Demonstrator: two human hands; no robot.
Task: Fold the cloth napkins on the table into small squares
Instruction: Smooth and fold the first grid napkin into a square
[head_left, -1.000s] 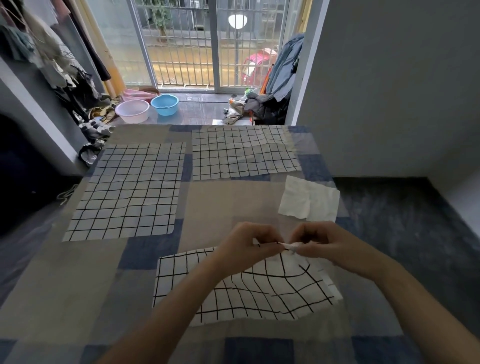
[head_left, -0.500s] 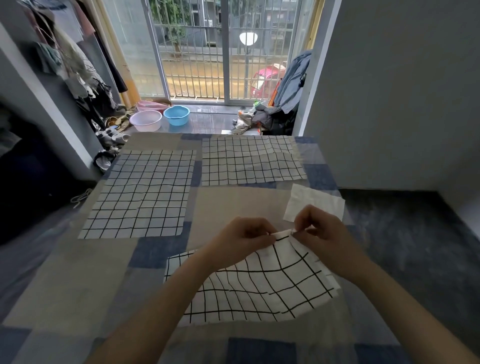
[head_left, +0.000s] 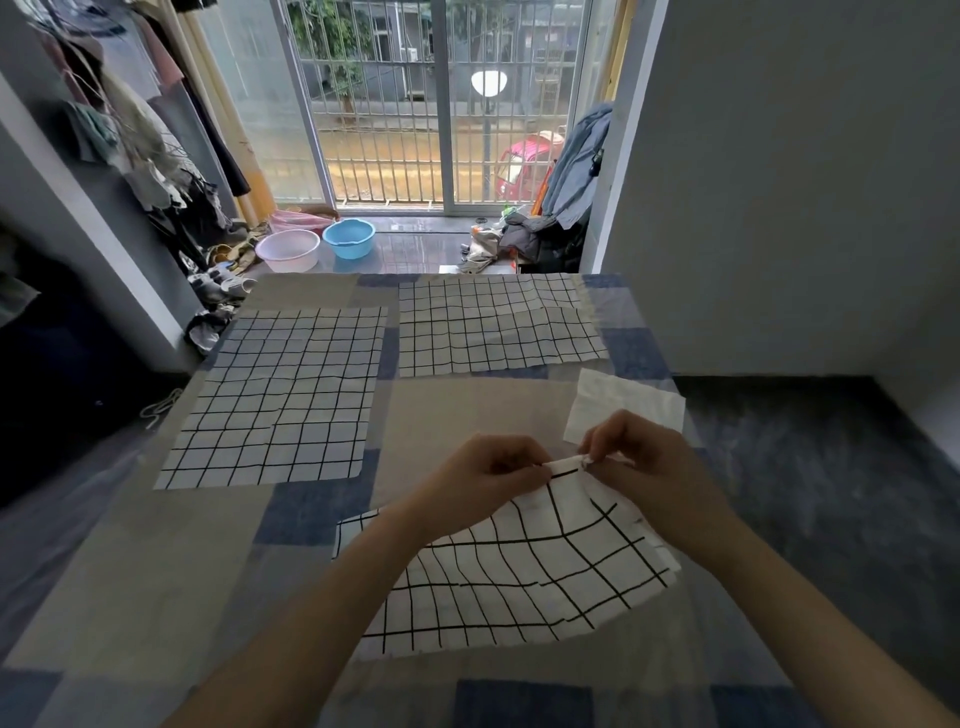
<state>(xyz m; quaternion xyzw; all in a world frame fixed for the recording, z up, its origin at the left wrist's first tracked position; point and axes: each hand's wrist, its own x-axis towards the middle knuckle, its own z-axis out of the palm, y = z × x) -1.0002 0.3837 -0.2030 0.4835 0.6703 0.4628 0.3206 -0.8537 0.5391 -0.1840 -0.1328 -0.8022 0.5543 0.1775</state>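
Head view: nearest on the counter (head_left: 130, 571) lies a grid-print napkin (head_left: 519, 571). Left hand (head_left: 488, 475) and right hand (head_left: 641, 460) both pinch its raised far edge. Thin, soft, light cloth; likely limp, so grip at corners. Beyond it, a plain white square (head_left: 631, 402), then two flat grid napkins (head_left: 280, 395).

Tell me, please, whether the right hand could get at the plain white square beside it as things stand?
Probably yes: the plain white square lies just beyond the right hand, nothing between, though it pinches the checked napkin.
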